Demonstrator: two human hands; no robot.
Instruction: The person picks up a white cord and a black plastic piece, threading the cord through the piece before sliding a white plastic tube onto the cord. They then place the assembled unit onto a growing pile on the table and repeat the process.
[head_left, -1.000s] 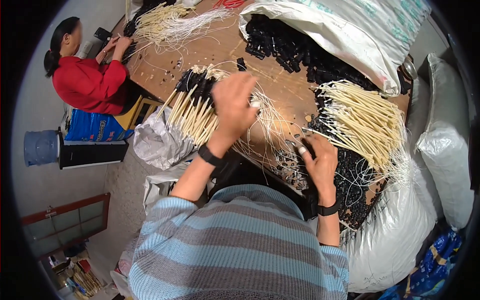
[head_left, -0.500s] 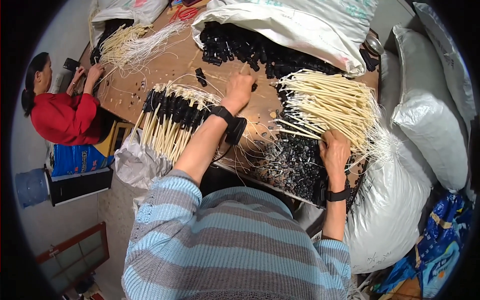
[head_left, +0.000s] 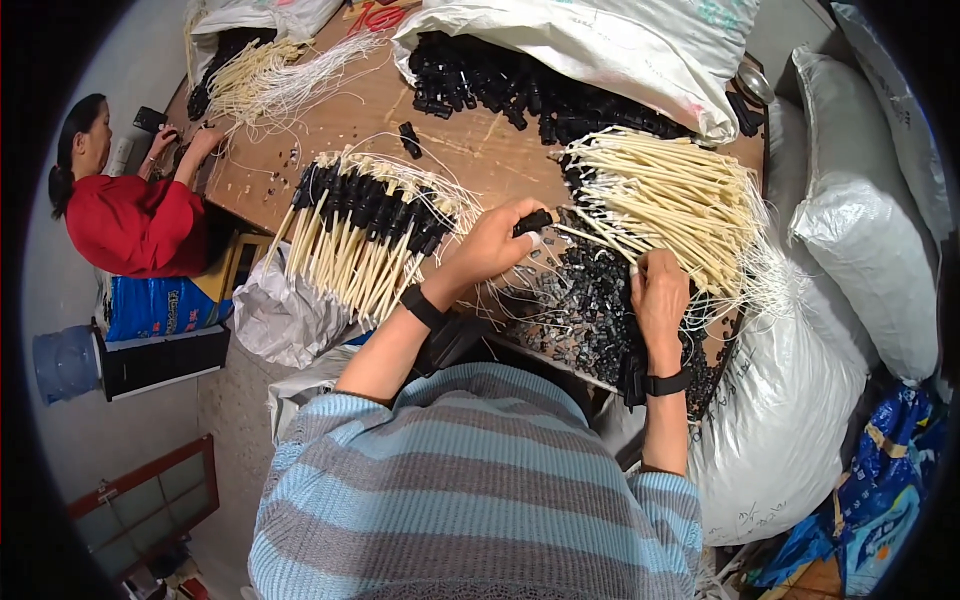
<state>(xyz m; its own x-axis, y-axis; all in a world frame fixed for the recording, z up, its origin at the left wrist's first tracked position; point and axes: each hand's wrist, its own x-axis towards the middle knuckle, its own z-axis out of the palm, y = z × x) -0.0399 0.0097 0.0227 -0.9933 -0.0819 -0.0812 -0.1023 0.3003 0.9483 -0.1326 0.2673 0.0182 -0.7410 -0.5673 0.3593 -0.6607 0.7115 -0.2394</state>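
Landmark: heap of small black plastic bits [head_left: 592, 310] at the near edge of the brown wooden surface [head_left: 490, 165]. Left hand [head_left: 497, 245] just left of the heap's far end, clamped on a short black cylindrical plastic socket [head_left: 532, 222]. Right hand [head_left: 661, 295] over the heap's right part, fingers together on a thin cream-coloured straight tube [head_left: 597, 244]; tube crosses the heap's far side, free end near the socket. Beyond the heap, to its right: thick bundle of cream tubes with white wires [head_left: 670, 200]. Left of the heap: row of cream tubes with black ends [head_left: 365, 215]. Far beyond heap: open white woven sack [head_left: 600, 45], black sockets [head_left: 480, 85] in its mouth. Well left of heap: co-worker in red [head_left: 135, 225], hands at the surface edge.
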